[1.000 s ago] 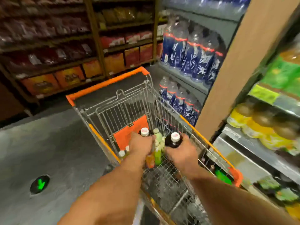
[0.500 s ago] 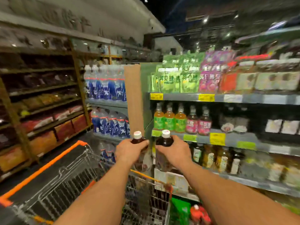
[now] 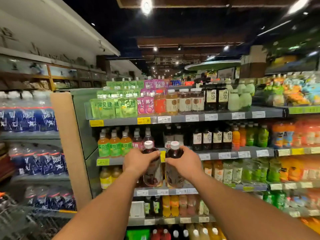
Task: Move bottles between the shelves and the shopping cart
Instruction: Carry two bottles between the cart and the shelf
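Both hands grip a bottle apiece, fingers curled round the shoulders just under the caps: the left hand holds a clear plastic bottle of dark reddish drink with a white ribbed cap, and the right hand holds a matching dark-filled plastic bottle with a white cap. The two bottles stand upright, side by side and nearly touching, raised in front of the grey metal shelving with its yellow and white price tags. Behind them, rows of smooth plastic drink bottles fill each tier. At lower left, blurred, lies the silver wire mesh of the shopping cart.
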Demonstrator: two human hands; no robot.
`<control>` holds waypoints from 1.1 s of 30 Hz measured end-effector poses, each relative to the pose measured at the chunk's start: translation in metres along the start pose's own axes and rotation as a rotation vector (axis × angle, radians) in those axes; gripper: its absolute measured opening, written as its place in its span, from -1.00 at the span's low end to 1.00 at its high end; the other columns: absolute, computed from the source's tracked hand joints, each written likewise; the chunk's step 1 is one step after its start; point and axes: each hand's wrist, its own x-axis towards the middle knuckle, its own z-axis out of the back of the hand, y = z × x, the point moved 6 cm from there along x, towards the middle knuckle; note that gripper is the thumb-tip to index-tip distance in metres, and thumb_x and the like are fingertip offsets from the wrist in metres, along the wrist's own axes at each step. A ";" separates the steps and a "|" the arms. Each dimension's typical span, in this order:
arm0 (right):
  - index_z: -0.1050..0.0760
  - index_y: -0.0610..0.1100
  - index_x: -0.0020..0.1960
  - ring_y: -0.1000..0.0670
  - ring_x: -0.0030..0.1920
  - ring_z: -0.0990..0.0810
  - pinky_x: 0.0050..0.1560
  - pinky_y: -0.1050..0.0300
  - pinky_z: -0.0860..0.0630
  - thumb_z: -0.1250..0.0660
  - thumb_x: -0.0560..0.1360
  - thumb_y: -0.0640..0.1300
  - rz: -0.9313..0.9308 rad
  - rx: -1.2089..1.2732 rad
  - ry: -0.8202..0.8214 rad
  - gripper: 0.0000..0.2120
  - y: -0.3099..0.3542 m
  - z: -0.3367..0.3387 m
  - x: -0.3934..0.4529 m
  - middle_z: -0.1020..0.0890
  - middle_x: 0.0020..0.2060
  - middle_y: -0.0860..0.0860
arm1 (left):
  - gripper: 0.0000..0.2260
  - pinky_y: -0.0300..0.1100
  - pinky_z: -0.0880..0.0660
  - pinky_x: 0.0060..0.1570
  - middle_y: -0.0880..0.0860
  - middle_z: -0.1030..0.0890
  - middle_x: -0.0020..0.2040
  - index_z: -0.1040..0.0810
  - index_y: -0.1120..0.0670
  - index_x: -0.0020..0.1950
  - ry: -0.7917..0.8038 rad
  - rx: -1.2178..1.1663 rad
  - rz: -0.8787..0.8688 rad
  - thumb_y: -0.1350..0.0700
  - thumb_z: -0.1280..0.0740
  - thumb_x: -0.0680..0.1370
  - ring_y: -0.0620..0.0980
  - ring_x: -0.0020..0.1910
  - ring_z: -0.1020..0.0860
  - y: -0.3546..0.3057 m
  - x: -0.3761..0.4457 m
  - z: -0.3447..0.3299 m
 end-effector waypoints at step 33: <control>-0.39 0.03 0.30 -0.04 0.05 -0.60 0.05 0.05 -0.54 -0.50 0.31 0.15 -0.098 -0.002 -0.087 -0.37 -0.130 -0.086 0.297 -0.63 0.04 0.06 | -0.16 -0.13 -0.52 -0.03 0.00 -0.65 0.10 -0.53 0.04 0.23 0.036 0.031 -0.020 -0.46 -0.46 0.12 0.01 0.02 -0.60 0.000 0.285 -0.200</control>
